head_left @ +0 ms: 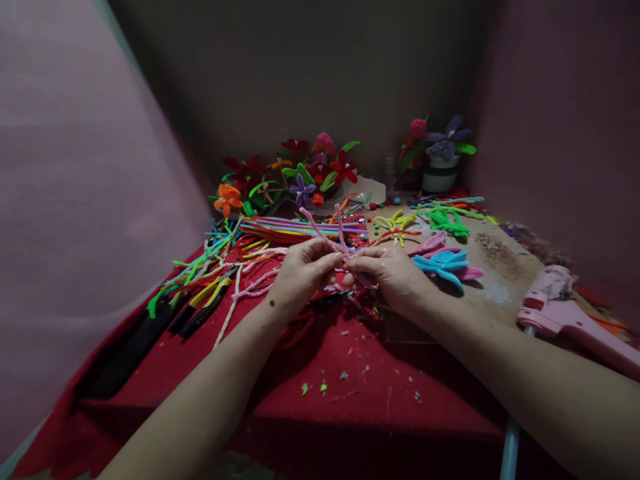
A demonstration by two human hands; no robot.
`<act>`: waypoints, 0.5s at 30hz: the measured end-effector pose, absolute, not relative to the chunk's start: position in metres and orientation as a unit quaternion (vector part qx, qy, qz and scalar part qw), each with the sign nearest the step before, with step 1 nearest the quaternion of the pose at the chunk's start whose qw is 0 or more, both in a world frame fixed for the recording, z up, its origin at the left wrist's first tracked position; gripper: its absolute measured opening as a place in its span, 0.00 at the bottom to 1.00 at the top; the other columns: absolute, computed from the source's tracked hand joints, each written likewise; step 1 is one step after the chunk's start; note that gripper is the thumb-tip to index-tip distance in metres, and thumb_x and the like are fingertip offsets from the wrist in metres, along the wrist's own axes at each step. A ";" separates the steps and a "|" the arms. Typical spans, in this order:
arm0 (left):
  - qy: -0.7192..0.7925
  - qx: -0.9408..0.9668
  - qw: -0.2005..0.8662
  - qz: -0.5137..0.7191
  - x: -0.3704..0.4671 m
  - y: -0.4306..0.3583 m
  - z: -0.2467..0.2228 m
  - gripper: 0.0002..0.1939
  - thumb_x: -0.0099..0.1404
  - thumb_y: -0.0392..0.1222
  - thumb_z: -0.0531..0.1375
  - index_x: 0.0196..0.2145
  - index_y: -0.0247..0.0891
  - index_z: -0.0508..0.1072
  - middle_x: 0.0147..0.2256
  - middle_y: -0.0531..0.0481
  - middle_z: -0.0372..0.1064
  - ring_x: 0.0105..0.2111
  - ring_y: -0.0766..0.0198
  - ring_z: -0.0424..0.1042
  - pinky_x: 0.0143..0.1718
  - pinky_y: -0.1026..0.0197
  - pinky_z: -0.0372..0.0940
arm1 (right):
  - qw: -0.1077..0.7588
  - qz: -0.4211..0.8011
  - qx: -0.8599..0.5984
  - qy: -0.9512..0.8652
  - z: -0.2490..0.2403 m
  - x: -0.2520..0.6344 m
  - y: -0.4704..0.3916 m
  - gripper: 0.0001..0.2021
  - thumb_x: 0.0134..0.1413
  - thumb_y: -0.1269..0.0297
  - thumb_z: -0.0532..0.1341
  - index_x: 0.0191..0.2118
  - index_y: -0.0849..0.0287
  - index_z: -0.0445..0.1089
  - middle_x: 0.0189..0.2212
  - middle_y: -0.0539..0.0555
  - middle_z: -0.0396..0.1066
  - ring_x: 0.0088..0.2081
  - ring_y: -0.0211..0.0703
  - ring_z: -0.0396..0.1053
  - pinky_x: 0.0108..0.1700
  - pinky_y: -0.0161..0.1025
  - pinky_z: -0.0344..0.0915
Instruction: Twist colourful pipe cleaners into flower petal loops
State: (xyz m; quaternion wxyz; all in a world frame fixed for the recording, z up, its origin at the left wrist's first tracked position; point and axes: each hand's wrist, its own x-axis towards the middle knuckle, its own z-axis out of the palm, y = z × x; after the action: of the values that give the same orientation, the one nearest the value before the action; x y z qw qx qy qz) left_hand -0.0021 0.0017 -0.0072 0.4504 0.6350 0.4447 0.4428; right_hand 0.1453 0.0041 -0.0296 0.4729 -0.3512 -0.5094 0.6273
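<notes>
Both hands meet over the middle of the table, fingers closed on pink pipe cleaners (342, 230). My left hand (306, 268) pinches them from the left; their two upper ends stick up and spread apart above the fingertips. From the right, my right hand (386, 267) pinches the same pink pieces close to the left fingertips. Where the pieces cross is partly hidden by the fingers. Just beyond my right hand lie blue looped pipe cleaners (443, 265) and pink looped ones (430, 245). A bundle of straight, many-coloured pipe cleaners (300, 227) lies behind my left hand.
Yellow-handled pliers (207, 303) lie at the left among loose pipe cleaners. A pink glue gun (555, 307) is at the right. Green pieces (447, 220) and yellow pieces (397, 223) rest on a brown board (493, 257). Pipe-cleaner flowers (301, 190) and a potted flower (441, 175) stand behind.
</notes>
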 end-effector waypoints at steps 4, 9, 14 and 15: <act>0.394 0.771 0.238 0.441 -0.008 0.005 -0.007 0.06 0.56 0.40 0.59 0.31 0.38 0.75 0.32 0.49 0.67 0.33 0.66 0.66 0.35 0.64 0.62 | 0.466 0.638 -0.345 -0.507 -0.030 0.146 0.006 0.05 0.40 0.71 0.58 0.19 0.64 0.67 0.15 0.51 0.69 0.15 0.30 0.56 0.19 0.31 0.50; 0.336 0.859 0.004 0.387 -0.018 0.011 -0.004 0.06 0.58 0.40 0.58 0.27 0.43 0.75 0.32 0.49 0.66 0.37 0.63 0.61 0.40 0.61 0.57 | 0.444 0.647 -0.329 -0.526 -0.027 0.148 0.004 0.06 0.39 0.72 0.58 0.17 0.63 0.65 0.12 0.49 0.66 0.14 0.30 0.55 0.19 0.32 0.51; 0.301 0.909 -0.003 0.288 -0.023 0.007 0.008 0.07 0.60 0.40 0.56 0.27 0.42 0.73 0.31 0.49 0.69 0.36 0.62 0.61 0.43 0.59 0.52 | 0.402 0.644 -0.315 -0.570 -0.028 0.150 0.004 0.07 0.39 0.70 0.59 0.16 0.63 0.65 0.12 0.50 0.65 0.15 0.31 0.55 0.21 0.33 0.52; 0.304 0.914 0.016 0.269 -0.023 0.005 0.010 0.08 0.60 0.39 0.55 0.27 0.41 0.73 0.30 0.49 0.69 0.35 0.63 0.61 0.42 0.59 0.52 | 0.397 0.633 -0.316 -0.585 -0.029 0.151 0.005 0.07 0.39 0.70 0.59 0.16 0.63 0.65 0.12 0.50 0.64 0.16 0.31 0.56 0.21 0.33 0.52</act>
State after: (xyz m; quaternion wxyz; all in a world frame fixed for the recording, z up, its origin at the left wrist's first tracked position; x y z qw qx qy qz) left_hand -0.0231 0.0049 0.0098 0.0163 0.9138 0.3040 0.2688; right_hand 0.1505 0.0046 -0.0288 0.3965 -0.3159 -0.5847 0.6333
